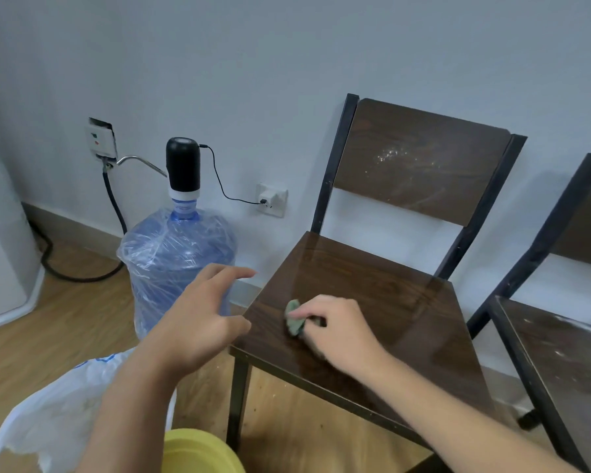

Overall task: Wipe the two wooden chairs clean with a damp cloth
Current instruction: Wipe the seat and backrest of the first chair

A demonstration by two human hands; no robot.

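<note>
Nearest the lens we note a yellow basin (198, 450) at the bottom edge, beside a white plastic bag (58, 414) on the floor. The right hand (335, 331) is clenched on a green cloth (294, 319), pressing it against the front left of the near chair (372, 295) seat. The left hand (198, 319) hovers fingers spread at the seat's left edge, holding nothing. The second chair (560, 353), dusty, stands just right. A water jug (178, 264) stands at the wall
</note>
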